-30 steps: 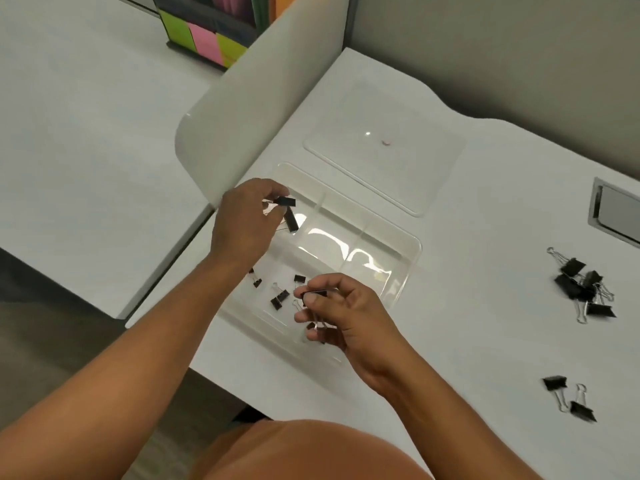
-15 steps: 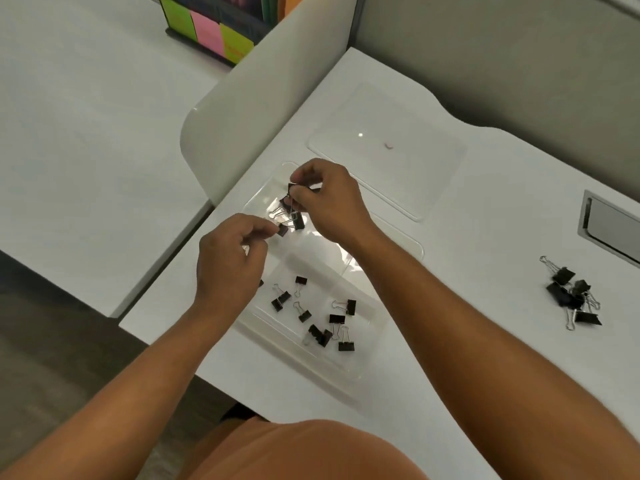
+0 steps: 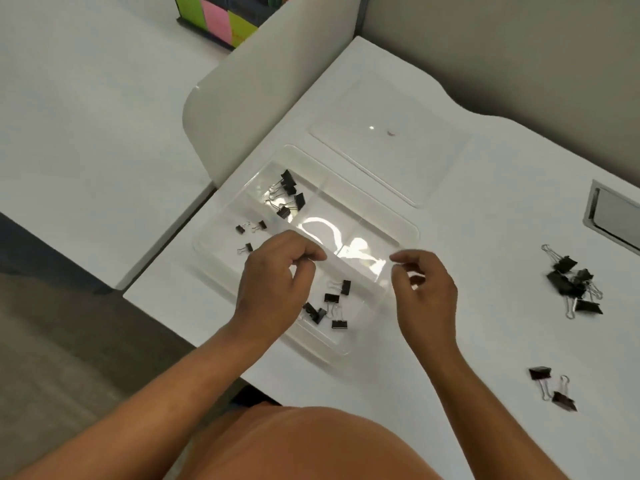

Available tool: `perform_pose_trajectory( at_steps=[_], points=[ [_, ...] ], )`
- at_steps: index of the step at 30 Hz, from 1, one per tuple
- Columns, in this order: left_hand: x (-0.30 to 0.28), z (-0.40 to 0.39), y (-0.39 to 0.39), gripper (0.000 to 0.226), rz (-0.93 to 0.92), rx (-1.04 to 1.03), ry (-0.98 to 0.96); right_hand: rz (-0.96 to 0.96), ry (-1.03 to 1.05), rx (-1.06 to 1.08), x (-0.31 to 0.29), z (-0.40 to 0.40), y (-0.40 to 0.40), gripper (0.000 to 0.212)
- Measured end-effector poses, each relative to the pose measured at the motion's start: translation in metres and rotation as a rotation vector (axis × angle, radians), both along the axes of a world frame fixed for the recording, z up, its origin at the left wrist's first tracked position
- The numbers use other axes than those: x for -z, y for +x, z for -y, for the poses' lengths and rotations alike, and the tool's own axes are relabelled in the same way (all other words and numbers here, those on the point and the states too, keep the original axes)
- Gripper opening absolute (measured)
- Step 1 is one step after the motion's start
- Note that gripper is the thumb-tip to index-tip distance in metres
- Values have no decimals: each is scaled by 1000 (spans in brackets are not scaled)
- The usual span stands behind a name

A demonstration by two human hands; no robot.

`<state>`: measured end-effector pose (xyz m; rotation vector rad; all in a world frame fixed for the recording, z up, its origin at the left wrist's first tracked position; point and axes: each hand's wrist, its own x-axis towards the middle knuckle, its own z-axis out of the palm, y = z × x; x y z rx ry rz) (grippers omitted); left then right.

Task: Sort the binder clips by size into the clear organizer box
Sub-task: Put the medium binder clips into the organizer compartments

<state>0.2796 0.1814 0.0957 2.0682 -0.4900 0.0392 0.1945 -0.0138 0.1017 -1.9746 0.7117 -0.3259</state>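
Head view: both hands, left point(image 3: 273, 289) and right point(image 3: 424, 292), hover loosely curled and empty over the clear organizer box point(image 3: 398, 233), whose compartments hold black binder clips point(image 3: 289, 195).

Even, soft overhead light filled the scene, leaving the white tabletop point(image 3: 485, 258) bright and almost shadowless. Strong white glare streaked the floor of the clear organizer box point(image 3: 412, 233), and a small specular dot shone on its flat lid point(image 3: 429, 161). The picture was slightly soft overall, with wide-angle bending of straight edges toward the borders.
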Motion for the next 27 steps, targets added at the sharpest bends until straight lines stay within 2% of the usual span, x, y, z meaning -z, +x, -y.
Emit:
perform_pose_trajectory(
  at_steps=[4, 8, 13, 17, 19, 21, 24, 27],
  points=[
    [-3, 57, -41, 26, -6, 205, 13, -90, 25, 164, 12, 35, -89, 27],
    [0, 118, -96, 24, -58, 527, 64, -116, 52, 335, 23, 74, -157, 27],
    [22, 189, -153, 24, -106, 824, 268, -127, -123, 449, 38, 127, -218, 26],
    [47, 249, -185, 44, 34, 888, 464, -188, -244, 451, 53, 170, -249, 33],
    [63, 277, -195, 57, 165, 888, 577, -244, -238, 371, 60, 183, -256, 44],
    [77, 297, -200, 62, 284, 870, 677, -307, -240, 270, 69, 191, -260, 49],
    [89, 308, -196, 45, 374, 858, 653, -360, -272, 195, 79, 198, -265, 40],
    [97, 302, -191, 26, 352, 827, 547, -292, -261, 208, 84, 203, -270, 18]
  ],
)
